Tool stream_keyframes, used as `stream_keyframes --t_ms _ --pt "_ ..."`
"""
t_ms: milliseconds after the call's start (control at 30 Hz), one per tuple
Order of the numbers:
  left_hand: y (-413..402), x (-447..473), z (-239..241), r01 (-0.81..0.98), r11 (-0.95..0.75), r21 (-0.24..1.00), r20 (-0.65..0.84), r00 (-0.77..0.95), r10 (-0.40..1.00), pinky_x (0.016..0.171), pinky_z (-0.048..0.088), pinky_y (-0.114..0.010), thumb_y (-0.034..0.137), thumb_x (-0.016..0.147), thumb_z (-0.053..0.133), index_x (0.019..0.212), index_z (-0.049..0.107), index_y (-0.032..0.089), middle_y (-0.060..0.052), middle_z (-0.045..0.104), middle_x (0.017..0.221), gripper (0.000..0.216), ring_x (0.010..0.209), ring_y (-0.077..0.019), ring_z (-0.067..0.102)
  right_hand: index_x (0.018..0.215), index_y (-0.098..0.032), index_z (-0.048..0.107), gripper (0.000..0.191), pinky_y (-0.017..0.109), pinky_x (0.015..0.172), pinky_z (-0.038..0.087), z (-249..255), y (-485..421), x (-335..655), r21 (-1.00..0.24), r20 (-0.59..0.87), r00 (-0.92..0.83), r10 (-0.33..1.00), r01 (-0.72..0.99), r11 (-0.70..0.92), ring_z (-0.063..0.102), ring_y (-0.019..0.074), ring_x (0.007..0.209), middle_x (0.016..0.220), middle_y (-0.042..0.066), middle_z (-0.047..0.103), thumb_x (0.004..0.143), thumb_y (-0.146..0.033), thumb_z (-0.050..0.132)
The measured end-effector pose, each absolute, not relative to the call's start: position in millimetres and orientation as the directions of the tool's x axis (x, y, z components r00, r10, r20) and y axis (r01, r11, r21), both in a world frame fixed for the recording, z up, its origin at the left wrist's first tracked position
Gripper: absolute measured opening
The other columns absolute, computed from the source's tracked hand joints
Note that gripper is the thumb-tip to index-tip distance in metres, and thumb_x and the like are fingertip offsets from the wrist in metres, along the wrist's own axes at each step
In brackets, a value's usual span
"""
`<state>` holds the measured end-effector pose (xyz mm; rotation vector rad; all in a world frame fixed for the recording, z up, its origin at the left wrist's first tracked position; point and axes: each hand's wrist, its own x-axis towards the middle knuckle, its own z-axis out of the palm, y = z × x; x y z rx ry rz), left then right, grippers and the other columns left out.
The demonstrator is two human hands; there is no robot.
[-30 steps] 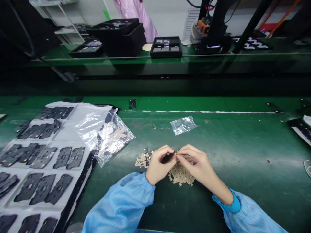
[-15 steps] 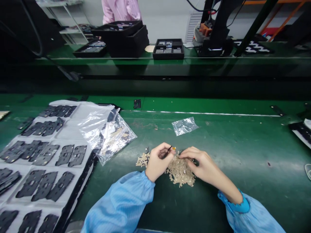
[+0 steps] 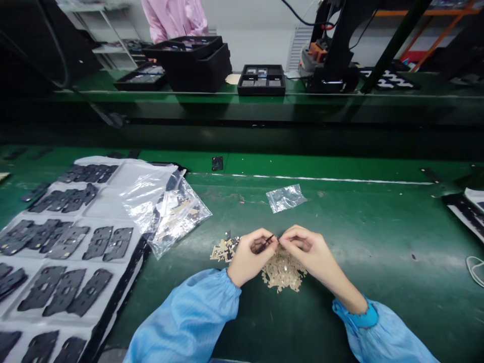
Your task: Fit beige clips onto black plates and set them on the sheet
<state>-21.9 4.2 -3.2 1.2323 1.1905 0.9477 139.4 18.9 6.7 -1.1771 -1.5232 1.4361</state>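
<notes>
My left hand is closed around a small flat black part held above the green bench. My right hand is pinched at the tip of that part, holding something too small to name. Under both hands lies a heap of small tan pieces, with a few more tan pieces spread to the left. Both arms wear light blue sleeves.
A white tray sheet with rows of black flat parts covers the left. Clear plastic bags lie beside it, and a small empty bag ahead. Black trays and a machine stand on the far bench; a person in pink is behind.
My right hand dropped to the tan heap half a second ago and has come back up to meet the black part in my left hand.
</notes>
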Motion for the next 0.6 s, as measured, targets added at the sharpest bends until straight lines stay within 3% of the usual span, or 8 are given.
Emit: stream_keyframes --t_ms 200,367,500,600 --pt "1.6 -23.9 -5.0 0.233 -0.113 0.966 0.097 0.077 0.992 0.061 0.043 -0.023 0.017 0.079 0.058 0.079 0.061 0.015 -0.003 0.057 0.079 0.003 0.067 -0.0123 0.054 0.074 -0.016 0.064 0.009 0.024 0.060 0.047 2.5 17.6 138.5 -0.991 -0.109 -0.264 0.958 0.105 -0.084 0.056 0.0128 0.066 0.074 0.002 0.056 0.078 -0.024 0.063" --pt "-2.1 -24.0 -5.0 0.332 -0.281 0.901 0.260 0.105 0.960 0.066 0.044 -0.026 0.013 0.077 0.060 0.079 0.062 0.015 -0.004 0.059 0.077 0.004 0.072 -0.0143 0.057 0.075 -0.015 0.066 0.011 0.025 0.063 0.049 -0.7 16.6 136.0 -0.993 -0.104 -0.297 0.949 0.084 -0.082 0.058 0.0136 0.068 0.077 0.003 0.057 0.079 -0.025 0.062" --pt "-2.6 -24.1 -6.2 0.319 -0.286 0.904 0.262 0.117 0.958 0.066 0.045 -0.026 0.011 0.076 0.059 0.079 0.064 0.015 -0.004 0.061 0.075 0.007 0.071 -0.0143 0.058 0.075 -0.015 0.066 0.013 0.025 0.062 0.049 -1.1 14.4 133.6 -0.994 -0.080 -0.294 0.953 0.100 -0.052 0.059 0.0142 0.067 0.077 0.004 0.058 0.079 -0.026 0.061" --pt "-0.3 -24.6 -5.7 0.258 -0.189 0.947 0.170 0.094 0.981 0.061 0.044 -0.024 0.012 0.075 0.059 0.071 0.063 0.015 -0.004 0.060 0.069 0.007 0.066 -0.0136 0.056 0.075 -0.015 0.066 0.015 0.026 0.062 0.050 2.2 11.9 131.7 -0.991 -0.040 -0.284 0.958 0.130 -0.003 0.059 0.0146 0.067 0.077 0.004 0.058 0.081 -0.028 0.060"
